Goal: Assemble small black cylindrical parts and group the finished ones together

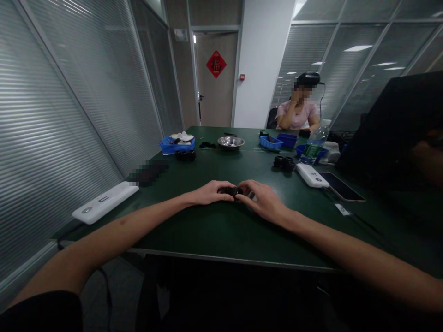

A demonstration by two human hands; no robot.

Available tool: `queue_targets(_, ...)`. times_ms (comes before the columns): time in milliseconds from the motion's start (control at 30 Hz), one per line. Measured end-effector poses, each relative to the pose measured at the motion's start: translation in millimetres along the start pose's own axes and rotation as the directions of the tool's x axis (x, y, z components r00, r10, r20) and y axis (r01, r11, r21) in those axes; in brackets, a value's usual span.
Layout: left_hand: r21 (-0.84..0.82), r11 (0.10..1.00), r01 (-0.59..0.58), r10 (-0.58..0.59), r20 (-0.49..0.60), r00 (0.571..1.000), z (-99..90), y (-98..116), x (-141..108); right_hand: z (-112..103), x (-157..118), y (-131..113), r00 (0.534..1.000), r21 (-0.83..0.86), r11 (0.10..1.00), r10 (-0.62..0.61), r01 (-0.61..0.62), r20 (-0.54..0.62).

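Between my two hands, low over the middle of the green table (194,230), is a small black object (229,190) with a rounded, shiny end; its exact kind does not show. My left hand (210,192) grips it from the left, thumb along the near side and fingers along the far side. From the other side my right hand (260,198) closes on its right end with thumb and fingertips. The fingers hide much of the object. A similar-looking pair of black round parts (284,163) lies farther off to the right.
A steel bowl (231,144), a filled blue basket (178,144) and another blue basket (271,142) stand toward the back. White power banks (105,203) lie at both sides. On the right are a water bottle (314,143) and a phone (341,186). A person (298,110) sits across.
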State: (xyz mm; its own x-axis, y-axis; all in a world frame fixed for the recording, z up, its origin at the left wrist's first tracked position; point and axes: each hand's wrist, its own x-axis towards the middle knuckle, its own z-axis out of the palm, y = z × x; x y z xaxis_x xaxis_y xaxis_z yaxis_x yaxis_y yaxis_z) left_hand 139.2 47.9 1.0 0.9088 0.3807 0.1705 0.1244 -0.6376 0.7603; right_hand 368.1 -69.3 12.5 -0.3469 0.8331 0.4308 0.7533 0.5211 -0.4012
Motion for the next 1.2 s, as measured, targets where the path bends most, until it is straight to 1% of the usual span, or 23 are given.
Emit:
queue_targets(67, 0.004, 1.0, -0.001, 0.001, -0.002, 1.0, -0.2, 1.4, -0.3, -0.7, 0.0, 0.6, 1.0, 0.001, 1.0, -0.012, 0.012, 0.015)
queue_targets(200, 0.023, 0.999, -0.027, 0.027, -0.009, 1.0, -0.9, 0.6, -0.1, -2.3, 0.0, 0.4, 0.995, 0.032, 0.995, -0.091, 0.09, 0.048)
queue_targets(267, 0.03, 0.999, -0.038, 0.039, -0.014, 0.999, -1.0, -0.6, 0.3, -2.0, 0.0, 0.2, 0.994, 0.052, 0.993, -0.106, 0.103, 0.041)
queue_targets(333, 0.029, 0.999, -0.033, 0.033, -0.019, 0.999, -1.1, -0.8, 0.5, -1.0, -0.1, 0.1, 0.997, 0.064, 0.995, -0.075, 0.074, 0.018)
queue_targets(400, 0.026, 1.0, -0.015, 0.015, -0.023, 1.0, -0.9, 0.2, 0.4, 0.1, -0.3, 0.1, 1.0, 0.059, 0.998, -0.013, 0.013, 0.005)
queue_targets(467, 0.029, 1.0, -0.004, 0.005, -0.019, 1.0, -0.7, 1.8, 0.2, 0.8, -0.2, 0.4, 0.999, 0.048, 0.998, 0.038, -0.039, 0.013)
queue_targets(533, 0.031, 0.999, -0.009, 0.01, -0.011, 1.0, -0.4, 2.7, 0.1, 1.1, 0.0, 1.1, 0.998, 0.038, 0.998, 0.051, -0.052, 0.032)
queue_targets(633, 0.028, 0.999, -0.015, 0.015, -0.023, 1.0, 0.2, 1.8, 0.5, 1.0, 0.0, 3.0, 0.999, 0.034, 0.999, 0.014, -0.016, 0.033)
queue_targets(833, 0.043, 0.999, 0.033, -0.031, -0.047, 0.998, 1.8, 1.4, -0.8, 2.1, -1.5, 6.2, 0.994, 0.046, 0.993, -0.11, 0.11, 0.013)
queue_targets(933, 0.065, 0.998, 0.022, -0.019, -0.045, 0.999, 2.5, 3.9, -2.0, 2.7, -2.0, 6.9, 0.989, 0.052, 0.988, -0.147, 0.147, 0.0)
queue_targets(1067, 0.143, 0.99, -0.016, 0.024, -0.055, 0.998, 4.1, 3.5, -1.5, 1.4, -2.3, 5.6, 0.985, 0.058, 0.983, -0.172, 0.173, -0.01)
queue_targets(1200, 0.244, 0.969, -0.023, 0.039, -0.061, 0.997, 5.6, 0.3, 0.1, -1.1, -2.4, 1.7, 0.983, 0.062, 0.982, -0.181, 0.181, -0.013)
